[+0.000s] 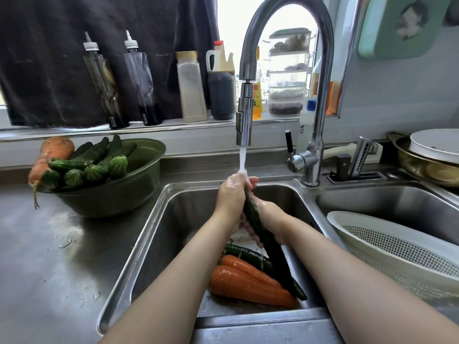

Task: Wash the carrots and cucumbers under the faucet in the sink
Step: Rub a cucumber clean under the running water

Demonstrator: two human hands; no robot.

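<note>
Sink (260,319), bottom centre: two wet carrots (248,281) and a loose cucumber (248,254) lie inside. Above them, left hand (229,194) and right hand (272,219), both grips curled round the held cucumber (270,247) under the faucet (244,120) stream. Step: rinsing, mid-batch. Next: set it down, fetch from the bowl (139,184), upper left. Labels on the bottles (191,90) unreadable.

A wet steel counter (62,256) carries a green bowl (119,192) at the back left, a faucet (323,70) behind its two basins, a pan (422,167) far right, carrots (243,284) on the left basin (173,232) floor and a white colander (397,247) tilted in the right basin (397,202)
</note>
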